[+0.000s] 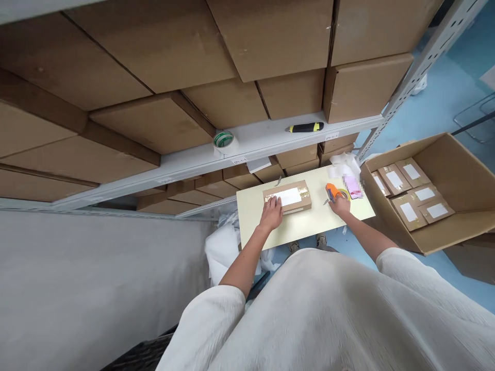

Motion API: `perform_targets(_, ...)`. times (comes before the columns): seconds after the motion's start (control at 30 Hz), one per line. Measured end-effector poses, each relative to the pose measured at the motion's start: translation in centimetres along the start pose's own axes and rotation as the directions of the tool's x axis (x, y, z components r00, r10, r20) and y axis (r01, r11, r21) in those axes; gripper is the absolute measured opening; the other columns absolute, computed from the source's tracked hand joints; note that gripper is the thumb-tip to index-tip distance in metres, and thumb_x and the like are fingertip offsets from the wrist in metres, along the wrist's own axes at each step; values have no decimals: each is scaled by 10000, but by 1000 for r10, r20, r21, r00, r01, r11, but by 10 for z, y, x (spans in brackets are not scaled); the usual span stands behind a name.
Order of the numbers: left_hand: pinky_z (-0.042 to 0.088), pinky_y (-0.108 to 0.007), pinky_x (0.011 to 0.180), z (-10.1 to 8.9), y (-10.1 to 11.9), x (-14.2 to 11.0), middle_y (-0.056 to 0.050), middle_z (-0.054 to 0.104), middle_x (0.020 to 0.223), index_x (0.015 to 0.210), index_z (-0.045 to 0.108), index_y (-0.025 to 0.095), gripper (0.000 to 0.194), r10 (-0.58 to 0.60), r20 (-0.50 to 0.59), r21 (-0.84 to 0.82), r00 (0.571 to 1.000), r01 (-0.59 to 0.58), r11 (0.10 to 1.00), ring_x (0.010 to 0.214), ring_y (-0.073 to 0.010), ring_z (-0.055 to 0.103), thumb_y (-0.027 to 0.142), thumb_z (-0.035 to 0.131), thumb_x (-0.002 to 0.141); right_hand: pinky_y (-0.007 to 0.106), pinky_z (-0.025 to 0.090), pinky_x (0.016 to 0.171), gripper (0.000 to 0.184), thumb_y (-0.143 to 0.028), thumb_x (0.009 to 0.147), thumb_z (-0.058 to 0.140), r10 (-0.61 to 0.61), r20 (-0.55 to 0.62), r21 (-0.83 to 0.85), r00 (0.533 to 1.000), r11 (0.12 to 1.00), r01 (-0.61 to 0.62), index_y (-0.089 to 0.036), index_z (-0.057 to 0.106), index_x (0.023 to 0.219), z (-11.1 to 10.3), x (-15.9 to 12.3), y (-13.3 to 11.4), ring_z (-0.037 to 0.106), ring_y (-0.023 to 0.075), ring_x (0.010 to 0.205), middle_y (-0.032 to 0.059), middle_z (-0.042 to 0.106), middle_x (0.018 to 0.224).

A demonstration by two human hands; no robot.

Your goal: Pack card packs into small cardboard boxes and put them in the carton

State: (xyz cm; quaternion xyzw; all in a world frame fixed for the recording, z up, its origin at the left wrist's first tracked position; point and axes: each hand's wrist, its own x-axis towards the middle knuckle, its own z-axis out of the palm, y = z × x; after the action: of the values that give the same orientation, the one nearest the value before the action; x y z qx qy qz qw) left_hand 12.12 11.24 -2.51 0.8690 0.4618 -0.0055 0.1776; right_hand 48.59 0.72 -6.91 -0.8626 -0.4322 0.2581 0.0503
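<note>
A small cardboard box (305, 202) with a white label (288, 196) and clear tape on its top lies on the pale yellow table (297, 226). The fingers of my left hand (273, 214) rest flat over the left end of the label and the box. To the right, my right hand (340, 205) is closed round an orange tape dispenser (331, 190) with a yellowish tape roll. That dispenser is apart from the box. Part of its handle is hidden by my fingers.
A large open carton (464, 170) holding several labelled boxes stands right of the table. Ahead is a shelf (266, 133) stacked with cartons, bearing a green-white tape roll (224, 141) and a black-yellow utility knife (307, 127). White wrapping (222, 252) lies at the left.
</note>
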Motion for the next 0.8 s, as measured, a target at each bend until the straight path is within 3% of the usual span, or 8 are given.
perform_targets(0.23,279,-609,1352,-3,3,-3,-249,416,1740,1678,414,96,657,-19,27,24,999,19,1000,1652,-406,335,307,429,1055,605,485,1056,520,-337,971,569,-22,-50,11,999,1000,22,-117,602,1441,15,3,4,623,436,1300,271,713,1271)
perform_targets(0.4,284,-599,1352,-5,4,-4,-226,428,1739,1675,431,129,642,-26,21,13,999,26,1000,1645,-400,351,320,435,1063,630,469,1075,492,-349,982,566,-25,-41,70,999,997,28,-110,618,1409,5,3,3,630,447,1287,286,710,1262)
perform_targets(0.5,276,-616,1350,-6,4,-3,-229,429,1737,1677,435,134,643,-29,18,10,999,29,1000,1640,-402,357,317,429,1061,616,470,1096,442,-317,989,569,-6,-6,10,1000,1000,7,-114,651,1373,-9,0,0,617,446,1330,281,699,1324)
perform_targets(0.67,245,-673,1343,-3,4,-1,-214,435,1741,1703,414,189,665,-35,-3,-9,999,35,999,1637,-404,356,317,440,1051,634,486,1097,402,-333,996,586,-53,-47,-9,997,999,53,-153,717,1331,-50,-1,-10,631,459,1327,251,740,1301)
perform_targets(0.8,244,-703,1328,-2,3,-1,-214,424,1749,1704,421,203,663,-43,-15,-34,999,42,999,1642,-411,343,318,444,1051,527,567,1016,412,-366,996,616,-260,43,191,965,950,248,-185,737,1346,-101,0,-29,714,380,1159,175,783,1269)
